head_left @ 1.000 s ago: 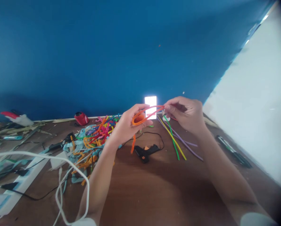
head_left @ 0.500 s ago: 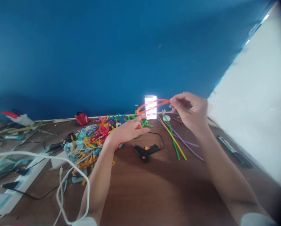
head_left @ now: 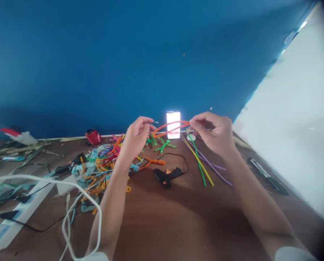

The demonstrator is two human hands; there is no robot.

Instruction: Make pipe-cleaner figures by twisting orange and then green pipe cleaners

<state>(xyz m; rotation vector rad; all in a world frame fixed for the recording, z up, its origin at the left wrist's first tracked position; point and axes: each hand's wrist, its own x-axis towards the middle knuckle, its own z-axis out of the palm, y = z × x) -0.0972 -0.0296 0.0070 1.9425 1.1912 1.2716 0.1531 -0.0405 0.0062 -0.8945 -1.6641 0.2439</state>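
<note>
My right hand (head_left: 215, 130) pinches the joined ends of an orange pipe cleaner (head_left: 184, 123) bent into a long loop. The loop hangs level above the table, pointing left. Close to its rounded left end is my left hand (head_left: 137, 139), its fingers apart and partly curled. Whether these fingertips touch the loop, I cannot tell. Behind the loop a lit phone (head_left: 173, 136) stands upright against the wall. Below lie a twisted green pipe cleaner figure (head_left: 165, 145) and an orange twisted piece (head_left: 153, 160).
A black glue gun (head_left: 166, 177) with its cord lies mid-table. To its right are yellow (head_left: 202, 168), green (head_left: 200, 165) and purple (head_left: 217, 174) pipe cleaners. At left are a colourful pipe cleaner pile (head_left: 102, 163), a power strip (head_left: 28, 214) and a white cable (head_left: 100, 224). Pens (head_left: 268, 175) lie far right.
My left hand has lifted away from the table and moved left to the loop's end, uncovering the green figure and orange piece. My right hand has shifted slightly left and down with the loop.
</note>
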